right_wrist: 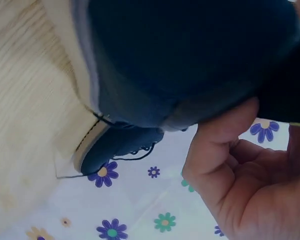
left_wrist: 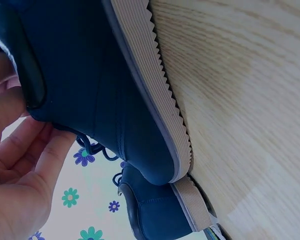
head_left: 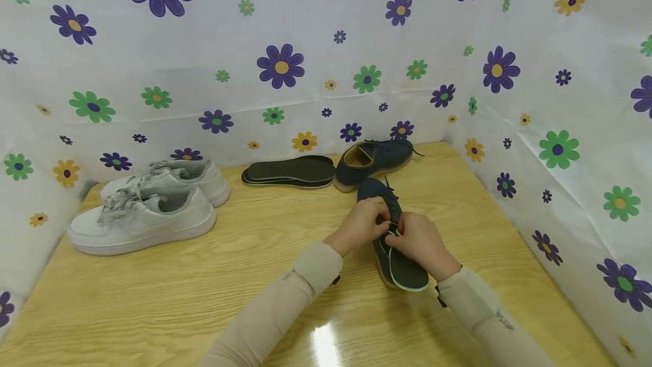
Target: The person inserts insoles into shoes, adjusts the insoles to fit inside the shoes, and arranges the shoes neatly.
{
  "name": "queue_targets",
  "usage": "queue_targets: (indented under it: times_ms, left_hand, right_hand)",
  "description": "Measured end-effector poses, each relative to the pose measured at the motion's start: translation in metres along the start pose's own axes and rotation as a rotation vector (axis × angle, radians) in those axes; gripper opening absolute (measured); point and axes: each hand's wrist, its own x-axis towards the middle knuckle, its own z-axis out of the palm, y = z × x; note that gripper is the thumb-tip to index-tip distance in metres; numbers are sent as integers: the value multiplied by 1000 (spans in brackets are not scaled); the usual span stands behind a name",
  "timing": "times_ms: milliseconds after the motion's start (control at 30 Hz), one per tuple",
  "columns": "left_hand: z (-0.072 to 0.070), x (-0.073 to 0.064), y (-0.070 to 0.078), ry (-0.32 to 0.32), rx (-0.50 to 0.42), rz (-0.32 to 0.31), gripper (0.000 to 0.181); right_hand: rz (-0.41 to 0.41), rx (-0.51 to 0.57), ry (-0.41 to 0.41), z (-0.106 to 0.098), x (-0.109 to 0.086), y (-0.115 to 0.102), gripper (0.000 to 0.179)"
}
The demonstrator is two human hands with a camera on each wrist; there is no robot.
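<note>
A navy lace-up shoe [head_left: 370,188] with a pale sole stands on the wooden table, toe pointing away. A black insole [head_left: 409,272] with a light edge sits partly in its opening, the wide rear end sticking out over the heel. My left hand [head_left: 361,223] pinches the shoe's upper at the front of the opening, near the laces; the left wrist view shows this hand [left_wrist: 25,155] at the collar edge. With thumb and fingers, my right hand [head_left: 423,243] grips the insole at the opening. The insole's front end is hidden inside the shoe.
The matching navy shoe [head_left: 392,155] lies just beyond, near the back edge. Left of it, black insoles [head_left: 290,170] are stacked. Two white sneakers [head_left: 148,221] stand at the left. A flowered white cloth [head_left: 204,44] surrounds the table [head_left: 168,299] at the back and sides.
</note>
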Motion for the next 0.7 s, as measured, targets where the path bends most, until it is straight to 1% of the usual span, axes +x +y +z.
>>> queue_targets:
  times_ms: [100,167,233,300,367,400,467,500,567,633,700]
  left_hand:
    - [0,0,2,-10,8,-14,5]
    - [1,0,2,-23,12,-29,5]
    - [1,0,3,-35,16,-43,5]
    - [2,0,4,-41,21,-49,5]
    - [3,0,4,-46,19,-50,5]
    - [3,0,5,-46,18,-47,5]
    - [4,0,5,-39,19,-41,5]
    - [4,-1,5,-35,18,-38,5]
    - [4,-1,5,-24,19,-33,5]
    - [4,-1,4,-15,21,-34,4]
    - [4,-1,3,-8,22,-35,4]
  right_hand:
    - [14,-38,19,4,0,-2,30]
    - [9,-103,35,4,-5,-7,30]
    - [-26,-216,65,4,-14,-13,35]
    - [-63,-352,91,2,-25,-20,43]
    - [-73,-453,83,-1,-39,-27,51]
    - [-61,-484,60,-3,-45,-30,53]
    - [-20,-489,-11,-8,-56,-36,58]
    - [5,-474,-42,-11,-60,-39,59]
    - [24,-438,-68,-13,-65,-42,57]
    - [19,-401,-43,-13,-66,-43,52]
    - [-2,-373,14,-11,-64,-42,43]
